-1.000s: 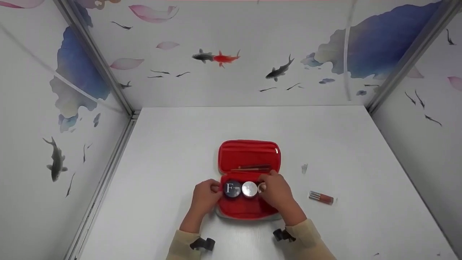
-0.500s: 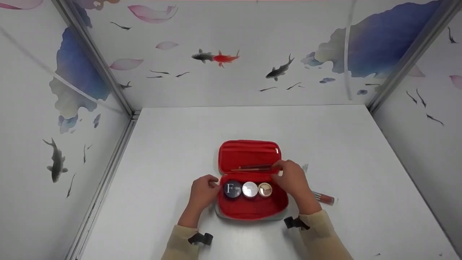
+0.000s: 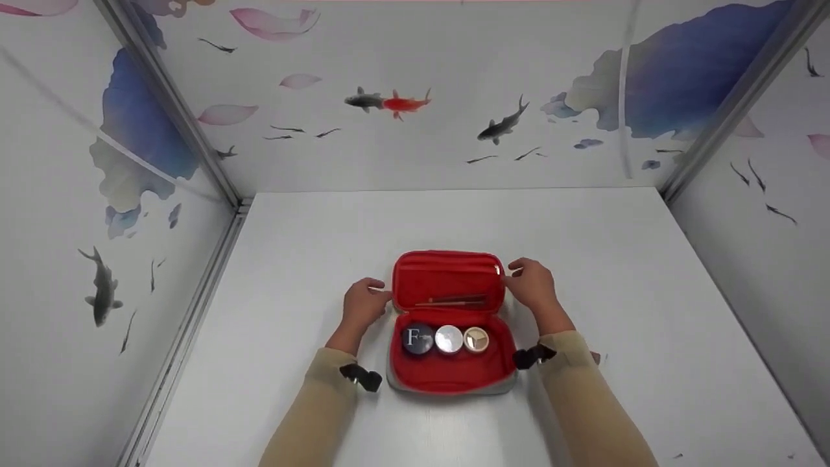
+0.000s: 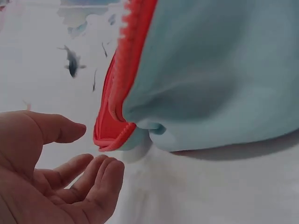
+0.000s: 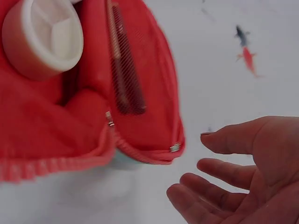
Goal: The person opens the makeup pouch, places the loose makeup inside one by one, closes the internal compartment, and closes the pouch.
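A cosmetic bag [image 3: 454,379] lies unfolded on the table, red inside and grey-blue outside. Its lower half holds a dark round jar [image 3: 417,339] marked F, a silver-white round jar [image 3: 449,339] and a small round pot [image 3: 476,340] with a sectioned cream top. Slim brushes or pencils [image 3: 454,301] sit in the mesh pocket of the lid [image 3: 447,272]. My left hand [image 3: 365,305], fingers relaxed and apart, is beside the lid's left edge. By the lid's right edge is my right hand [image 3: 533,285], holding nothing, thumb and fingers spread in the right wrist view.
My right sleeve [image 3: 574,363] covers most of a reddish tube [image 3: 596,357] on the table [image 3: 648,292]. White panels with painted fish and petals, such as the back wall [image 3: 447,162], enclose the table on three sides.
Both hands have moved away from the lower half, up to the sides of the lid. The right hand has let go of the small pot, which now stands beside the silver-white jar.
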Motion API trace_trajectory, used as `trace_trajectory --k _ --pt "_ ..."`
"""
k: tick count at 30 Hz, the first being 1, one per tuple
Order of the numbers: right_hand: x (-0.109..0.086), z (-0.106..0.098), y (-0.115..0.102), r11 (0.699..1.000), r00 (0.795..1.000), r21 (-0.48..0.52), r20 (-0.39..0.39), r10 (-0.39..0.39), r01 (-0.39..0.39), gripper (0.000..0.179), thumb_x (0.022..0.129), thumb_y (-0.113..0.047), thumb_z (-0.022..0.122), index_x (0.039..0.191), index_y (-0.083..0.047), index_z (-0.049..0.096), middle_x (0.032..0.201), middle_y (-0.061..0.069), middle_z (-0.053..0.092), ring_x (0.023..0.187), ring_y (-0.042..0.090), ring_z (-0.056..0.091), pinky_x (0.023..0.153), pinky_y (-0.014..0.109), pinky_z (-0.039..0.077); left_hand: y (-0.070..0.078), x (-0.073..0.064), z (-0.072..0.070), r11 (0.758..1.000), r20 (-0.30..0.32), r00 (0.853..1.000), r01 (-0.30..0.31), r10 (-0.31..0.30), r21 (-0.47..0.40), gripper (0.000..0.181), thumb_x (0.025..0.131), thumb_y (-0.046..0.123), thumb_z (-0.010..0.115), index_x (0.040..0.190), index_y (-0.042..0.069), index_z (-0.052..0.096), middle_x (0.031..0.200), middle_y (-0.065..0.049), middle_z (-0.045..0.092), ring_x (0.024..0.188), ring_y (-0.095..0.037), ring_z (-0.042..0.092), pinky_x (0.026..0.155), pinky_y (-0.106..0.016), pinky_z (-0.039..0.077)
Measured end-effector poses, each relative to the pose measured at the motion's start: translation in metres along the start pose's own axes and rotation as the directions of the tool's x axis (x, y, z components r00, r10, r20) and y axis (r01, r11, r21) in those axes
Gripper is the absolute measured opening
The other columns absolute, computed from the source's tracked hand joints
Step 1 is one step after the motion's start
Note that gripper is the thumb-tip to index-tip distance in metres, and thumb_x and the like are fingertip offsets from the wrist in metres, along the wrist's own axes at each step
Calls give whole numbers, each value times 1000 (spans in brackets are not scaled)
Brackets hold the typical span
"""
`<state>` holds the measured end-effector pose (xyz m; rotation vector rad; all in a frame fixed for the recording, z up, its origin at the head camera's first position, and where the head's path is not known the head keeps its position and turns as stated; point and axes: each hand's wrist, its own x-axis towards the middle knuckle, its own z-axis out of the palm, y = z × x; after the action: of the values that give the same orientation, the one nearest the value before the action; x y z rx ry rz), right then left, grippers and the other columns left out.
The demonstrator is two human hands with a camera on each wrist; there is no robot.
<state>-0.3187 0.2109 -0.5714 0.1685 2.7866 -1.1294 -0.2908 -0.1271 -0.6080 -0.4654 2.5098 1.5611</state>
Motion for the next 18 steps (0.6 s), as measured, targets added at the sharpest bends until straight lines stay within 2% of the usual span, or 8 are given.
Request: trace_trajectory --k 3,7,13,16,18 --pt "11 6 4 993 996 85 38 76 -79 48 99 -23 66 139 5 61 136 30 67 118 39 69 97 47 59 -1 15 2 994 5 998 69 -69 -87 41 97 19 69 132 0 66 107 -16 74 84 -18 70 74 -28 62" --pt "19 12 10 966 986 206 86 142 -157 54 100 -21 62 147 4 54 142 28 63 114 31 69 91 36 58 -2 24 5 985 39 995 98 -94 -140 45 96 18 68 136 -3 63 106 -18 75 87 -19 71 78 -31 64" --pt "23 13 9 914 980 361 128 150 -187 54 100 -12 56 150 8 50 141 29 61 106 23 69 87 29 61 4 24 10 995 90 995 42 -34 -87 40 94 14 64 130 -2 66 103 -15 74 81 -18 70 72 -30 62" --pt "21 9 6 891 979 411 137 149 -193 53 101 -11 55 150 7 50 141 29 61 110 25 71 91 32 62 8 21 11 1000 75 997 6 -4 -28 37 93 12 62 127 0 68 99 -13 73 76 -19 69 67 -29 59" --pt "20 5 3 886 980 423 137 143 -189 53 102 -12 55 151 5 50 141 27 61 116 28 70 95 34 62 10 18 11 1000 60 998 -14 13 15 35 93 13 61 126 2 68 99 -12 73 76 -20 69 67 -29 58"
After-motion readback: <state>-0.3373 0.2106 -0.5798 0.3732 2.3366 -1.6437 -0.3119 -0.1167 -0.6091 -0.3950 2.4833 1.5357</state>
